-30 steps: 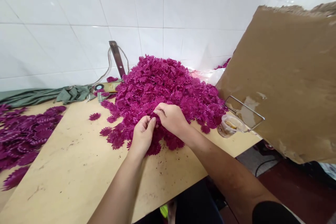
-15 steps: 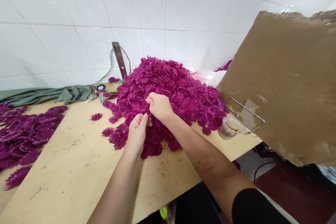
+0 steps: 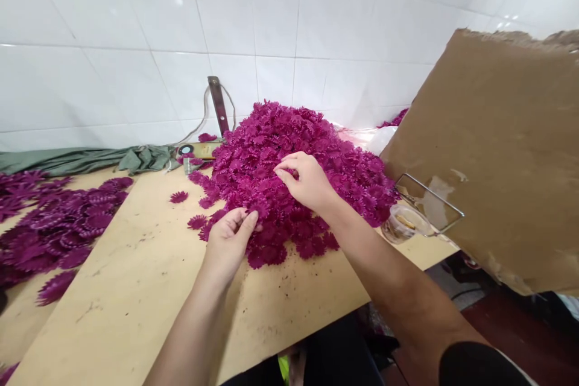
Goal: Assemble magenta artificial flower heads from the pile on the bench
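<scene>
A tall heap of magenta artificial flower heads (image 3: 271,145) rises from the wooden tabletop. At its front left edge is my left hand (image 3: 228,238), thumb and fingers closed in a pinch on a magenta flower head (image 3: 257,205) that blends into those behind it. My right hand (image 3: 307,181) hovers over the middle of the heap. Its thumb and index fingertips are pressed together, with a gap behind them; whatever they pinch, if anything, is too small to see. One loose flower head (image 3: 178,197) lies left of the heap.
Larger magenta flower pieces (image 3: 58,229) are piled at the left. A green cloth (image 3: 67,163) runs along the tiled wall. A yellow tool (image 3: 203,149) lies behind the heap. A clear plastic cup (image 3: 400,223) and a wire frame (image 3: 429,199) stand beside a leaning cardboard sheet (image 3: 497,151).
My hands have moved apart; the right has shifted to the right, away from the left. The left stays low at the heap's front. The whole view has shifted slightly.
</scene>
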The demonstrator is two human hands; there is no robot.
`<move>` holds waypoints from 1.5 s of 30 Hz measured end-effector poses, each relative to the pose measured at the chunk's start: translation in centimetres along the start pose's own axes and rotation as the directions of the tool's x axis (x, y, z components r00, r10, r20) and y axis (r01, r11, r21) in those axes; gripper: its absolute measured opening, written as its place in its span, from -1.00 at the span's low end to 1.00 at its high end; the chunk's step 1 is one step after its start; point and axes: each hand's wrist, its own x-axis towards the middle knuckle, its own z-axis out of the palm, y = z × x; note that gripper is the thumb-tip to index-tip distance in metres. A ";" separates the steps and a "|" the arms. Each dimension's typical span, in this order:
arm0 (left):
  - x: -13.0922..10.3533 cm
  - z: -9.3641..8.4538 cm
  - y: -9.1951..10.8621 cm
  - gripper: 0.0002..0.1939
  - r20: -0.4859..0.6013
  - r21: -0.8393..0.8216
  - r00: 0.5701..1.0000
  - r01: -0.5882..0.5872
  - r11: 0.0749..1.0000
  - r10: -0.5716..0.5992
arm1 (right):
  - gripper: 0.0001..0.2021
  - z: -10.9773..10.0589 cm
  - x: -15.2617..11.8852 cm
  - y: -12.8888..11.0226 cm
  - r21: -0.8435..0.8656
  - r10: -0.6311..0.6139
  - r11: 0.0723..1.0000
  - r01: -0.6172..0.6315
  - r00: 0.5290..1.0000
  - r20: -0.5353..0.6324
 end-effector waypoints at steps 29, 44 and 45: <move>-2.5 -1.5 0.0 -0.69 -0.020 0.037 1.000 -0.017 0.999 0.018 | -0.86 1.4 1.8 4.9 -0.080 0.456 0.881 -0.467 0.881 -0.125; -0.1 -0.3 -1.3 -0.50 -0.043 0.048 0.998 0.036 0.998 -0.034 | -0.91 2.5 -3.3 -2.2 0.459 0.026 0.843 -0.279 0.874 0.485; 0.0 -0.3 -1.2 -0.49 -0.028 0.057 0.998 0.051 0.997 -0.050 | -0.89 2.7 -3.4 -2.0 0.488 0.031 0.815 -0.313 0.864 0.502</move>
